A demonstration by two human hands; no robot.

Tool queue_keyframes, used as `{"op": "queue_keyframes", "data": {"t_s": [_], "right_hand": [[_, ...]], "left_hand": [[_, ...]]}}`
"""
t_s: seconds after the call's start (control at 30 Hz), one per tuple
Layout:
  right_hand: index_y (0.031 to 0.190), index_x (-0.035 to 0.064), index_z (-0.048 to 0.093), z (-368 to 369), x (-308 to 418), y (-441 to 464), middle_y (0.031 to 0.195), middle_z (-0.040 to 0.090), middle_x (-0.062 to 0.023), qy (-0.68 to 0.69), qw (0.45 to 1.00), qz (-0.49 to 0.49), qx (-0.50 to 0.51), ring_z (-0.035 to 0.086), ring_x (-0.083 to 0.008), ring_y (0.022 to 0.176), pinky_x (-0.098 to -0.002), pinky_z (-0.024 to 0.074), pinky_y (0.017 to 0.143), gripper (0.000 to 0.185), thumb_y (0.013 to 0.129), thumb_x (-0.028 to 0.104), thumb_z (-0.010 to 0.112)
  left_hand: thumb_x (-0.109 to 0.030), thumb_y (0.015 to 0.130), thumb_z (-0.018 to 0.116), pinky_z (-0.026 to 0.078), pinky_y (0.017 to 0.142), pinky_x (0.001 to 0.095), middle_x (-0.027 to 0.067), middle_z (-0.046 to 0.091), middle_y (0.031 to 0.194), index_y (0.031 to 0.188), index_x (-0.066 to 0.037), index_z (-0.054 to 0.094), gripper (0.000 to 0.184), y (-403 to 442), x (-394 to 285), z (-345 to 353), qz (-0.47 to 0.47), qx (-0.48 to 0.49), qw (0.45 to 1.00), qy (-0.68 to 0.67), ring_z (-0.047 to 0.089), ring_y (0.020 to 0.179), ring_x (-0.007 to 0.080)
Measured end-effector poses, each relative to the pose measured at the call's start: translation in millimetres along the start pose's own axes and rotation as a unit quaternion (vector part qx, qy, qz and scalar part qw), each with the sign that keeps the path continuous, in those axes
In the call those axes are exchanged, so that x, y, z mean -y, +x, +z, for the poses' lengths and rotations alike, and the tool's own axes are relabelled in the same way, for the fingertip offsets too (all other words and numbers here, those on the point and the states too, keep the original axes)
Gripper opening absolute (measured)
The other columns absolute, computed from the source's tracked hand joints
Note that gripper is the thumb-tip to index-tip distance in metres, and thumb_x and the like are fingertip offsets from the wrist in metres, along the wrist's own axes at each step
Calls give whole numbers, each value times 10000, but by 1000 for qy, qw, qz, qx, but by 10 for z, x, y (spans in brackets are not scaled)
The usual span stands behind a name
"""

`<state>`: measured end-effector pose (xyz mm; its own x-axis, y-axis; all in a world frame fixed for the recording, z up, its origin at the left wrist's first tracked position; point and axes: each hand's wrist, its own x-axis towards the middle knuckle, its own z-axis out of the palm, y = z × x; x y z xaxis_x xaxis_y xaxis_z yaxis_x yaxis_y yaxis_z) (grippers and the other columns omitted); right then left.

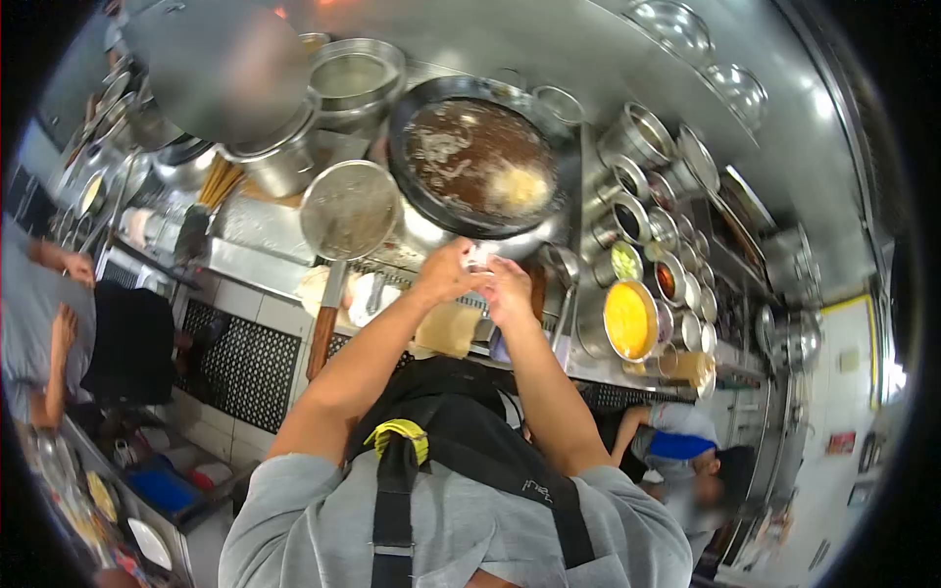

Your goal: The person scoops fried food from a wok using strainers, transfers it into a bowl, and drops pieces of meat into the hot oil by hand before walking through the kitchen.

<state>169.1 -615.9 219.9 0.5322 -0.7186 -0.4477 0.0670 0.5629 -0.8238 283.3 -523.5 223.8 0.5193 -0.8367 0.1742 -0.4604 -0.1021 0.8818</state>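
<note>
Both hands meet in front of the wok, close to its near rim. My left hand (pixel 449 272) has its fingers bent around a small whitish thing (pixel 479 257), and my right hand (pixel 507 291) closes on it from the other side. Fingers cover most of it, so its kind cannot be made out. Beyond them the large black wok (pixel 404 186) holds dark bubbling oil, where a pale yellow clump of food (pixel 520 188) floats at the near right. To the left lies a round mesh strainer (pixel 350 211) with a wooden handle pointing toward me.
A ladle (pixel 561 263) rests right of my hands. Farther right stand a pot of yellow liquid (pixel 629 319) and several metal containers of ingredients. Steel pots (pixel 358 73) stand back left. A white cloth-like item (pixel 372 297) lies near the strainer handle. Other people work at left and lower right.
</note>
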Motion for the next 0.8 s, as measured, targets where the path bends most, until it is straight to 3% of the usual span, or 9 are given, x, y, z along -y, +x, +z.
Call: {"op": "queue_keyframes", "data": {"t_s": [0.07,0.17,0.3,0.4,0.63,0.73,0.8], "right_hand": [[984,50,542,-5,-22,-40,925,649,-97,2,1000,9,19,666,-213,770,-352,565,648,203,860,154,665],[1015,48,549,-57,48,-46,944,646,-90,-38,997,10,64,658,-185,774,-351,563,652,219,884,193,647],[1129,9,545,-45,208,-139,950,660,-89,-139,984,-26,111,651,-164,753,-297,558,650,371,842,184,702],[1101,-11,580,-202,126,58,929,664,-85,-205,967,-50,144,642,-147,744,-267,550,634,334,836,148,708],[987,-15,615,-300,84,103,854,660,-77,-173,978,-61,98,616,-130,678,-267,538,605,142,851,23,632],[949,-26,617,-221,22,61,767,639,-59,-246,956,-120,104,583,-109,622,-241,474,549,97,860,8,600],[935,-26,620,-163,-39,38,697,607,-34,-305,933,-158,105,543,-86,567,-236,422,507,87,863,6,583]], "left_hand": [[-214,759,679,501,736,387,164,666,873,950,-71,652,240,-12,-69,15,-28,-12,998,46,647,810,318],[-205,737,674,501,740,409,175,660,863,922,-76,650,227,-6,75,45,50,-11,997,51,636,823,354],[-193,733,672,499,742,423,177,661,847,901,-69,655,209,60,102,12,69,81,981,160,632,831,368],[-192,722,678,498,721,435,188,654,813,895,-73,663,211,99,73,-15,53,93,987,121,629,804,382],[-225,720,656,498,675,434,180,645,746,885,-92,669,213,100,171,-102,51,95,990,89,630,739,371],[-241,737,634,495,684,425,176,651,750,856,-77,669,205,63,254,-39,60,85,991,88,633,736,352],[-250,754,619,494,688,423,176,650,749,843,-71,668,206,18,238,-42,12,104,992,64,632,738,350]]}}
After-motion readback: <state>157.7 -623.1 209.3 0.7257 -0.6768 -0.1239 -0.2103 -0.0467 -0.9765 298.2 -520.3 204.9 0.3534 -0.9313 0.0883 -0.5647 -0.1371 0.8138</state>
